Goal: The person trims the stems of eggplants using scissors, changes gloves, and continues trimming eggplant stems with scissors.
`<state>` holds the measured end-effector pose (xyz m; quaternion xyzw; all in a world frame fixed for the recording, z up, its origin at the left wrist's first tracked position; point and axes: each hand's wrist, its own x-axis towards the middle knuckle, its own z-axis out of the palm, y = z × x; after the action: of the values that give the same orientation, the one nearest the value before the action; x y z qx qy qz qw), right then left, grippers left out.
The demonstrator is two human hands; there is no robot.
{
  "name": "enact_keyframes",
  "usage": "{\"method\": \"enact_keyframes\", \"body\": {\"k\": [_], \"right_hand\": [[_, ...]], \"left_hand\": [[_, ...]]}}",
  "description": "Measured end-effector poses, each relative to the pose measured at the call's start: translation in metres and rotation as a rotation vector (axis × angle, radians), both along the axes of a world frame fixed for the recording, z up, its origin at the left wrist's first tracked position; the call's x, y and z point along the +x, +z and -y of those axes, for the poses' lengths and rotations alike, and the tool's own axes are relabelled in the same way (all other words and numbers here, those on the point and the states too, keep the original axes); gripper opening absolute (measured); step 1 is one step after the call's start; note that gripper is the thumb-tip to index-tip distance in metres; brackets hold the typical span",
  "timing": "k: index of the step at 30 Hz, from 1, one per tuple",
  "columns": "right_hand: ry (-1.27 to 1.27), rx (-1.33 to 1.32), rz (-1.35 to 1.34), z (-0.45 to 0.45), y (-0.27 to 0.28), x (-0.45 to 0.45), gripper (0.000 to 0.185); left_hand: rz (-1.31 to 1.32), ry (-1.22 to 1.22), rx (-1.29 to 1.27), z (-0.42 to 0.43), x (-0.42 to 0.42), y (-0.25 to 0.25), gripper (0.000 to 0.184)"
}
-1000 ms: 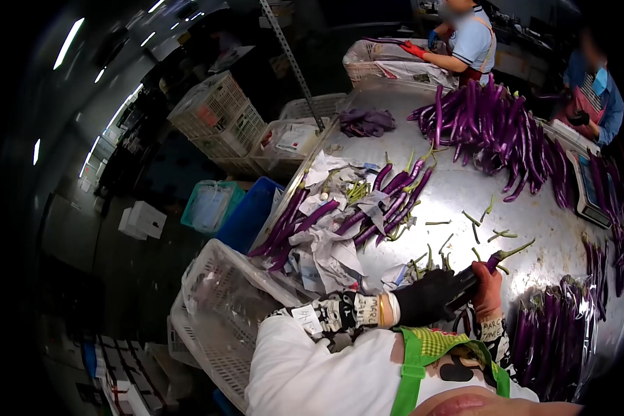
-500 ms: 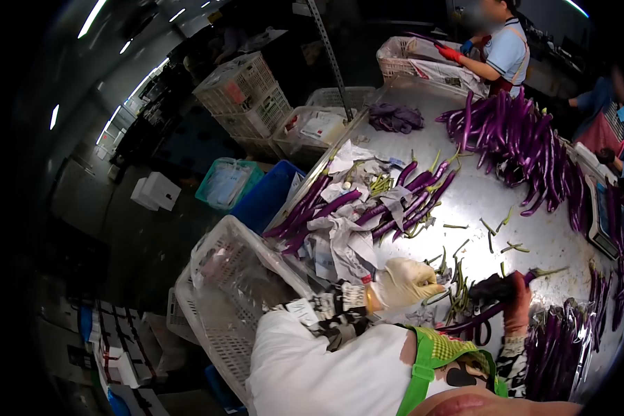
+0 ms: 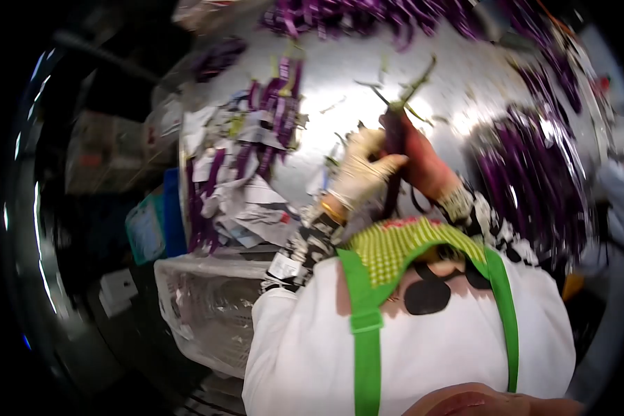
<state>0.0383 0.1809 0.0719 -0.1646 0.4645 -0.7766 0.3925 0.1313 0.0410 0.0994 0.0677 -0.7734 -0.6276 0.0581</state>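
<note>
My right hand [image 3: 426, 161], in a reddish glove, is closed around a dark purple eggplant [image 3: 394, 132] just below its green stem [image 3: 416, 84], which points up and away. My left hand [image 3: 360, 166], in a cream glove, is curled against the same eggplant from the left, its thumb across the skin. The eggplant's lower part runs down toward my apron [image 3: 402, 246]. A thin black loop shows below my right hand, too blurred to name. Loose cut stems lie on the metal table [image 3: 340, 69] beyond my hands.
Eggplants and crumpled paper [image 3: 253, 201] lie on the left. A pile of eggplants [image 3: 367, 17] stretches along the far side. Bagged eggplants [image 3: 527, 180] lie at right. A white plastic crate [image 3: 180, 333] stands below the table's left edge, near blue and teal bins [image 3: 145, 229].
My view has swung down and turned. My left hand has come over to the eggplant in my right hand. The eggplant's stem now points upward, and the co-workers have left the view.
</note>
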Motion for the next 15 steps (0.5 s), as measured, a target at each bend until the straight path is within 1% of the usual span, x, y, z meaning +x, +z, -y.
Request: {"method": "enact_keyframes", "body": {"k": [1, 2, 3, 4, 7, 9, 10, 13, 15], "right_hand": [[-0.032, 0.059, -0.015, 0.000, -0.016, -0.005, 0.070], [0.001, 0.160, 0.333, 0.002, 0.018, -0.007, 0.066], [-0.089, 0.161, 0.359, 0.009, 0.025, -0.002, 0.059], [-0.174, 0.156, 0.381, 0.011, 0.027, 0.000, 0.052], [-0.056, -0.015, 0.161, 0.001, -0.018, -0.012, 0.031], [-0.072, 0.234, -0.317, -0.005, -0.007, -0.008, 0.025], [-0.077, 0.358, -0.553, -0.008, -0.002, -0.005, 0.024], [-0.042, 0.416, -0.627, -0.014, -0.002, -0.004, 0.033], [-0.081, 0.462, -0.880, -0.013, -0.013, -0.007, 0.038]], "left_hand": [[-0.088, -0.046, -0.188, 0.007, 0.001, -0.006, 0.060], [-0.287, -0.089, -0.415, 0.009, 0.000, 0.001, 0.063], [-0.163, -0.133, -0.163, 0.008, 0.001, 0.007, 0.064], [-0.136, -0.126, -0.126, 0.008, 0.000, 0.001, 0.063], [-0.103, -0.106, -0.042, 0.009, -0.011, -0.021, 0.059], [-0.042, -0.126, 0.062, 0.008, -0.016, -0.022, 0.058], [-0.009, -0.136, 0.113, 0.007, -0.017, -0.021, 0.057], [0.006, -0.195, 0.201, 0.008, -0.019, -0.009, 0.052], [0.055, -0.140, 0.284, 0.006, -0.019, -0.018, 0.045]]}}
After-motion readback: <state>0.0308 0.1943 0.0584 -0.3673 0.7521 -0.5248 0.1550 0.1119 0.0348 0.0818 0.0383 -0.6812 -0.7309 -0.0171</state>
